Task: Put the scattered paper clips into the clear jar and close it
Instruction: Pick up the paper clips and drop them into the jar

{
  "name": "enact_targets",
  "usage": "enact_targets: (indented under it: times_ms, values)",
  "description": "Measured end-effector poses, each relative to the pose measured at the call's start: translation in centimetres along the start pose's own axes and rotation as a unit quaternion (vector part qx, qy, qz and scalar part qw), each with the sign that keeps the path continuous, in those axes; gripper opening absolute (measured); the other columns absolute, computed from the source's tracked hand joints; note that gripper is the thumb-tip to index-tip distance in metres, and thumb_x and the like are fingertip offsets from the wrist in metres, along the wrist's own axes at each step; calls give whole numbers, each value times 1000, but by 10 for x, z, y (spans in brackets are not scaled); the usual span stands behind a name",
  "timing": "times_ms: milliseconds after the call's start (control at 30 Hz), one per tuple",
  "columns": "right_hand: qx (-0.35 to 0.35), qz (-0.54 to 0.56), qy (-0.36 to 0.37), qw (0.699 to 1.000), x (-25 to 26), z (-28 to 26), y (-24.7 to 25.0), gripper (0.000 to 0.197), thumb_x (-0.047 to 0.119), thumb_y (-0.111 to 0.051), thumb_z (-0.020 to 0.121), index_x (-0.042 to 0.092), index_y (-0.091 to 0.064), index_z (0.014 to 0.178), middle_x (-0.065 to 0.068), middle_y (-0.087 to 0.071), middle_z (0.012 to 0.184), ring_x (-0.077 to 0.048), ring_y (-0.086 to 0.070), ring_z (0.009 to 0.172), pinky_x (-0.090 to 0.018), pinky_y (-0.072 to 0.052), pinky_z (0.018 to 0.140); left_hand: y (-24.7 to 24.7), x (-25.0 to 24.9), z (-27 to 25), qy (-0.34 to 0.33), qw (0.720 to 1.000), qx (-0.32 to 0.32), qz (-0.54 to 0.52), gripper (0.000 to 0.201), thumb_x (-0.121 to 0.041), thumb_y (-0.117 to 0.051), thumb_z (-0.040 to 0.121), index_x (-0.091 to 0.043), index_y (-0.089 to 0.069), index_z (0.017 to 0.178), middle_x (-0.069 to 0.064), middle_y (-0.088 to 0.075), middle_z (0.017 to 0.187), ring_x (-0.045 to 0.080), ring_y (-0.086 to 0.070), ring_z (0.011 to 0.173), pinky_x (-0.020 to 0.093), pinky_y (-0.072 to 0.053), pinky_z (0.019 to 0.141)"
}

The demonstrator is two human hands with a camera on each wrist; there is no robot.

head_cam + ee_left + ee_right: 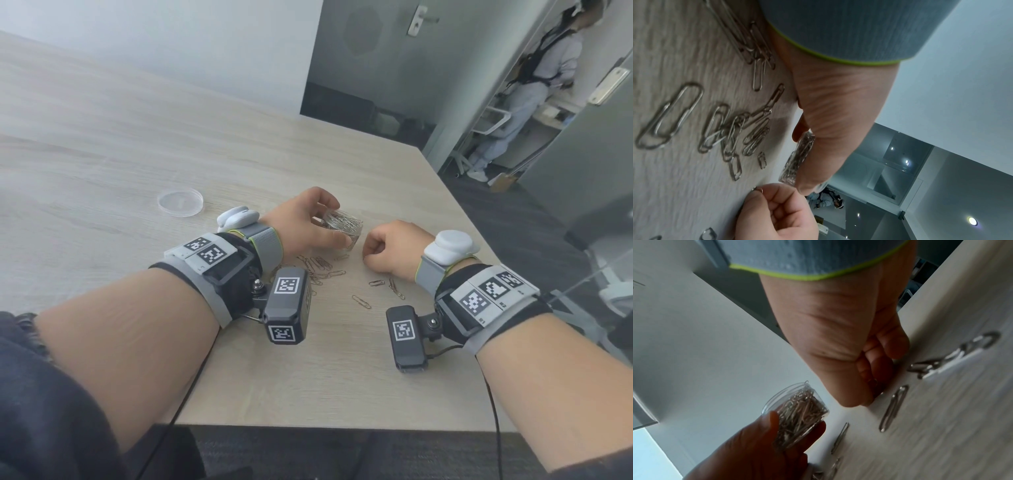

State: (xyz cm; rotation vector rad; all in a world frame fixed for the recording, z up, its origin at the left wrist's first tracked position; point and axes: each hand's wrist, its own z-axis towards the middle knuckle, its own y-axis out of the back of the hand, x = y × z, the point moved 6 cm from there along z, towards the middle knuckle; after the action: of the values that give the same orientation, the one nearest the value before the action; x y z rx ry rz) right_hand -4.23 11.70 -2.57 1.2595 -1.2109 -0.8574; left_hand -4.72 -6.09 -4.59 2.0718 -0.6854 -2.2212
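Note:
The clear jar (344,228), packed with silver paper clips, stands open on the wooden table (137,144). My left hand (308,222) grips its sides with thumb and fingers; the same jar (797,415) shows in the right wrist view. My right hand (380,251) is curled just right of the jar, fingertips low on the table, pinching a paper clip (757,189). Several loose paper clips (322,267) lie scattered in front of the jar, more clips (387,286) near my right wrist. The clear round lid (180,202) lies flat to the left.
The table's right edge (455,192) runs close beside my right hand, with dark floor beyond. A person (534,89) stands far off by a glass partition. Wrist cameras (287,305) hang under both forearms above the table.

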Motion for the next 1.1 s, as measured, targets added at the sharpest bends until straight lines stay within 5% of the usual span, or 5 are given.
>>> enact_targets:
  times_ms: [200, 467, 633, 833, 1100]
  values:
    - [-62, 171, -25, 983, -15, -2, 6, 14, 18, -73, 79, 27, -68, 70, 11, -63, 62, 2, -51, 49, -18, -41, 55, -2, -1, 1, -12, 1000, 2, 18, 51, -26, -89, 80, -29, -56, 119, -8, -67, 119, 4, -62, 78, 24, -53, 75]
    - [-156, 329, 43, 930, 20, -9, 26, 7, 22, -75, 83, 22, -77, 90, 4, -71, 76, 3, -54, 60, -13, -44, 58, -5, -1, -1, -12, 999, 24, 20, 57, -38, -90, 63, -39, -56, 108, -12, -71, 113, 1, -65, 72, 30, -57, 75]
    - [-214, 274, 4, 938, 1, -19, 38, 5, 27, -74, 81, 22, -74, 81, 5, -65, 66, -12, -57, 63, -39, -55, 67, -5, -3, -2, -10, 1000, 17, 12, 58, -37, -91, 64, -36, -57, 111, -9, -70, 120, 4, -64, 79, 30, -58, 79]
    - [30, 103, -127, 986, -34, -44, 13, 28, 42, -82, 70, 19, -70, 80, -6, -75, 75, -15, -62, 55, -31, -57, 54, -2, -2, -1, -10, 1000, 9, 1, 54, -29, -91, 76, -30, -57, 117, -8, -67, 118, 8, -65, 84, 26, -55, 73]
    - [44, 130, -109, 985, -24, -52, -2, 11, 13, -75, 76, 22, -72, 81, -2, -71, 75, -22, -70, 69, -41, -63, 67, 5, -3, -4, -9, 999, -23, -25, 56, -36, -92, 64, -35, -58, 109, -11, -67, 118, 6, -64, 81, 24, -52, 71]
